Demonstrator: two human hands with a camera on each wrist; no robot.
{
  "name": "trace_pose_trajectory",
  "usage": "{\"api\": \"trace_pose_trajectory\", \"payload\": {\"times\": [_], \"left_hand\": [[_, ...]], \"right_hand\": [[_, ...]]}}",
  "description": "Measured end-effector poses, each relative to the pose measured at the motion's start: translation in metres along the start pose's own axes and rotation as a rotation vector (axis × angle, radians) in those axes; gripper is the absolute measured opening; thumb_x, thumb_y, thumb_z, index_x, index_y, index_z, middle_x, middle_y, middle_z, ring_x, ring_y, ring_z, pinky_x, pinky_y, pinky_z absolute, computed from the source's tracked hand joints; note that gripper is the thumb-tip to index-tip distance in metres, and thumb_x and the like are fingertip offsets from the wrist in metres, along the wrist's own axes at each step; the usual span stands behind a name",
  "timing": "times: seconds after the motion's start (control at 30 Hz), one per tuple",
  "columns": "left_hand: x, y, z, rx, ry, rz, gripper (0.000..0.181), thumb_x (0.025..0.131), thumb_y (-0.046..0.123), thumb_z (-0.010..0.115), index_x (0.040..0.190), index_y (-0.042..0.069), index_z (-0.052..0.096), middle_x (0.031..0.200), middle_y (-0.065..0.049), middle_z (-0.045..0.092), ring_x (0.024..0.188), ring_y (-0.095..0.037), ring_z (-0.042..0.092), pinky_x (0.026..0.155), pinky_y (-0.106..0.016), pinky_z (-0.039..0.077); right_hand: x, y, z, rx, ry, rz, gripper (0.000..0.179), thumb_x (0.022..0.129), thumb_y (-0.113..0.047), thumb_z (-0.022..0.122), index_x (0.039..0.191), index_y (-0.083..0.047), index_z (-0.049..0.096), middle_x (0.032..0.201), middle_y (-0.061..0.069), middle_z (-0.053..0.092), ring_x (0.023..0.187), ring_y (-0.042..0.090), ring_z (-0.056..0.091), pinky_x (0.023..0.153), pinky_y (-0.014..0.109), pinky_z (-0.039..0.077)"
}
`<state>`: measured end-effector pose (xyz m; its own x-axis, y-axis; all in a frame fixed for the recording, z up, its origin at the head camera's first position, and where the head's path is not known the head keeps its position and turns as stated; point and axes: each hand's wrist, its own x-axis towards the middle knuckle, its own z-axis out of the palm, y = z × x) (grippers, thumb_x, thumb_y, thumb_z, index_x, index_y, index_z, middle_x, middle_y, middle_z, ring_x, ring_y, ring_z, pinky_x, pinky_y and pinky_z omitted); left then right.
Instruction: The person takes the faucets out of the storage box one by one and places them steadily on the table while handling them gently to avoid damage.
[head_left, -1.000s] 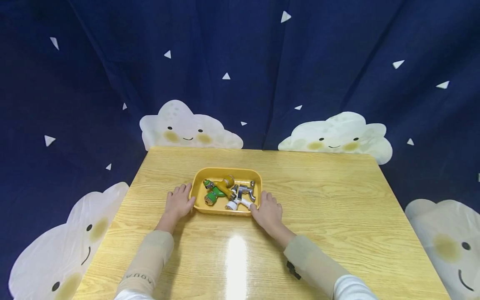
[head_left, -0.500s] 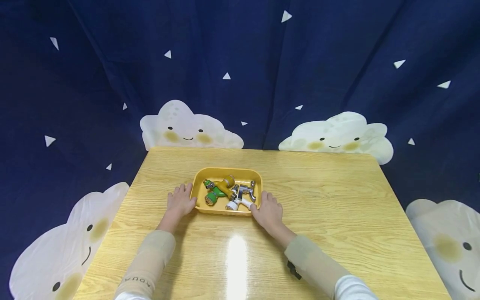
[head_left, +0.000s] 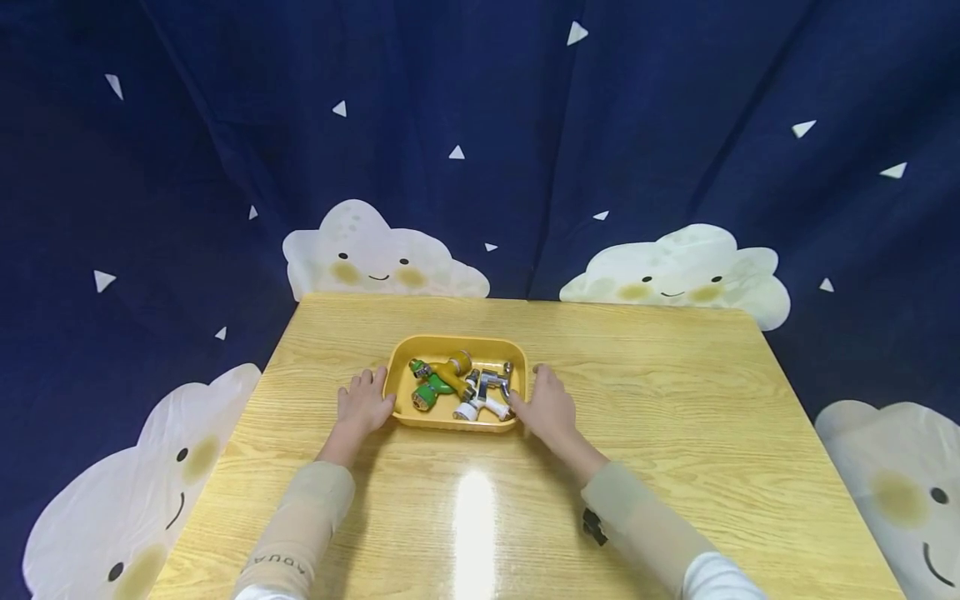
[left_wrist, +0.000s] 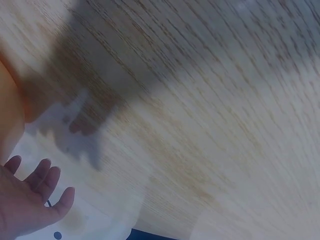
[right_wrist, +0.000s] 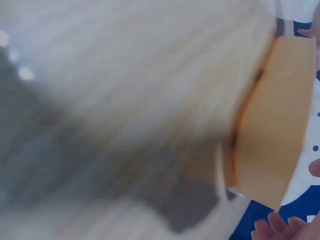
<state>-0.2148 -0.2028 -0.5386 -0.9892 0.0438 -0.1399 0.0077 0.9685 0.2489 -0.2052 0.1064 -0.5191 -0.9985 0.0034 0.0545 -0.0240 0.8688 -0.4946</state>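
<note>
A yellow plastic tray [head_left: 457, 425] stands on the wooden table. In it lie a green fitting [head_left: 423, 397] and a yellow fitting [head_left: 448, 371], crossing each other, plus a white fitting [head_left: 467, 411] and a chrome tap [head_left: 491, 379]. At the tray's left end is my left hand [head_left: 363, 407], thumb right at the rim; the left wrist view has its fingers spread and relaxed. My right hand [head_left: 551, 410] is beside the right end, its thumb close to the near right corner and the other fingers extended away from the wall. Several fingertips [right_wrist: 275, 225] show below the tray's side in the right wrist view.
The light wooden table [head_left: 675, 400] reaches back to a dark blue curtain [head_left: 510, 100] printed with clouds and small white triangles. A bright light reflection [head_left: 475, 533] lies on the tabletop in front of the tray.
My right hand has shifted slightly right, its fingers drawing off the tray's right wall. The left hand and tray look almost unchanged, apart from a slight shift of the whole view.
</note>
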Motion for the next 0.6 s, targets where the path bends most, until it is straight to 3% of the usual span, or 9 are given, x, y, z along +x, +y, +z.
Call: {"api": "trace_pose_trajectory", "payload": {"times": [0.1, 0.3, 0.6], "left_hand": [[0.0, 0.0, 0.0, -0.006, -0.005, -0.007, 0.057, 0.09, 0.032, 0.039, 0.14, 0.007, 0.029, 0.13, -0.022, 0.038, 0.118, -0.041, 0.037, 0.091, -0.063, 0.028], [0.0, 0.001, 0.001, -0.005, -0.01, -0.009, 0.057, 0.09, 0.032, 0.039, 0.14, 0.007, 0.028, 0.13, -0.023, 0.038, 0.118, -0.041, 0.037, 0.091, -0.063, 0.028], [-0.001, 0.001, 0.002, -0.013, -0.005, -0.009, 0.058, 0.09, 0.032, 0.039, 0.141, 0.006, 0.028, 0.128, -0.023, 0.039, 0.116, -0.041, 0.038, 0.091, -0.062, 0.029]], "right_hand": [[0.008, -0.004, -0.005, -0.013, 0.048, -0.07, 0.069, 0.078, -0.041, 0.062, 0.128, 0.002, 0.042, 0.11, 0.018, 0.056, 0.092, 0.033, 0.056, 0.068, 0.043, 0.05], [0.015, -0.017, -0.01, -0.071, 0.062, -0.18, 0.072, 0.076, -0.042, 0.063, 0.13, 0.001, 0.041, 0.116, 0.02, 0.054, 0.1, 0.035, 0.055, 0.08, 0.044, 0.048], [0.025, -0.032, 0.002, -0.143, -0.012, -0.194, 0.073, 0.078, -0.043, 0.058, 0.133, 0.0, 0.038, 0.124, 0.02, 0.047, 0.11, 0.034, 0.048, 0.085, 0.043, 0.046]]}}
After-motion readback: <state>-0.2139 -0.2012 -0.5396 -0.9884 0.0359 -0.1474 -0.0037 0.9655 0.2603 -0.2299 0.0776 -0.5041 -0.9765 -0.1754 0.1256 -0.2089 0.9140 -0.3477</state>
